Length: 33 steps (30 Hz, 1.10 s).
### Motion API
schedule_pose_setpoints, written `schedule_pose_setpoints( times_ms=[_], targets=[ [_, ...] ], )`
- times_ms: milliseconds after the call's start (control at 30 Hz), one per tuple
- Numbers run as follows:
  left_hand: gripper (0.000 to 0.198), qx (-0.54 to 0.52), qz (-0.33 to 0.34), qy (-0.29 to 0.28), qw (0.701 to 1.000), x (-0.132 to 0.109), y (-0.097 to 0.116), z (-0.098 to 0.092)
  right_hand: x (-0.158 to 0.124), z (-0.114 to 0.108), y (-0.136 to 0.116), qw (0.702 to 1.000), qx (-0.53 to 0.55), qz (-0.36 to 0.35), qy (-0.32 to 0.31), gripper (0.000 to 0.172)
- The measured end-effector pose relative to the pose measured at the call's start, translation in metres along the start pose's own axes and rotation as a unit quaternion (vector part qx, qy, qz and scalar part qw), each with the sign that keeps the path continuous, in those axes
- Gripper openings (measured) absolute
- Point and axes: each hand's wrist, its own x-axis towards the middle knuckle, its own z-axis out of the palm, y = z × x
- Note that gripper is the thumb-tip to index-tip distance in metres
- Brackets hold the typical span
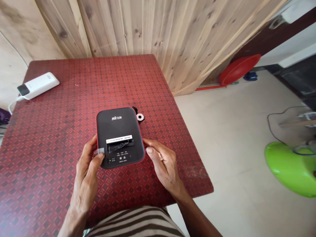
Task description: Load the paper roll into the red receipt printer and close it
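A flat black printer-like device [118, 128] with a thin red edge and a white logo lies tilted toward me, low over the table or on it; I cannot tell which. Its face has a narrow dark slot under a white warning label [119, 139], with small buttons below. My left hand [86, 174] grips the left edge, thumb on top by a small clear piece of film [101, 151]. At the right edge, my right hand [165, 163] has its fingertips against the side, partly hidden, with the thumb near. Past that edge shows a white ring on something black [140, 117].
The red patterned table [81, 85] stands against a wooden plank wall [138, 29]. A white power bank [39, 85] with a cable lies at its far left. On the floor to the right are a green stool-like object [288, 171] and a red basin [239, 70].
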Motion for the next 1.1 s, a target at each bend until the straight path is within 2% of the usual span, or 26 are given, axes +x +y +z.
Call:
schedule_pose_setpoints(
  times_ms=[167, 333, 567, 667, 800, 900, 1000, 1100],
  targets=[
    [0.048, -0.003, 0.009, -0.010, 1.000, 0.004, -0.002, -0.002, 0.005, -0.001, 0.003, 1.000, -0.003, -0.004, 0.005, 0.032],
    [0.045, 0.004, 0.025, 0.018, 1.000, 0.006, -0.003, 0.005, 0.006, -0.006, 0.008, 1.000, -0.009, 0.010, 0.016, 0.033],
    [0.043, -0.045, 0.010, 0.015, 0.999, 0.006, 0.001, 0.014, 0.008, -0.012, 0.010, 0.999, -0.013, 0.008, 0.041, 0.033],
    [0.043, -0.048, 0.010, 0.030, 0.998, 0.006, 0.000, 0.014, 0.007, -0.011, 0.008, 0.999, -0.021, 0.007, 0.045, 0.034],
    [0.046, -0.038, 0.006, 0.030, 0.999, 0.006, -0.003, 0.014, 0.012, -0.011, -0.001, 0.998, -0.039, -0.027, 0.037, 0.031],
    [0.048, -0.029, 0.006, 0.025, 0.999, 0.005, -0.005, 0.012, 0.028, -0.013, -0.014, 0.992, -0.079, -0.096, 0.028, 0.021],
    [0.049, -0.016, 0.037, 0.018, 0.999, 0.006, -0.009, 0.009, 0.055, -0.008, -0.028, 0.968, -0.141, -0.207, -0.027, 0.018],
    [0.052, 0.009, 0.072, 0.011, 0.997, 0.008, -0.013, 0.005, 0.087, 0.010, -0.039, 0.919, -0.241, -0.269, -0.156, 0.022]
  ],
)
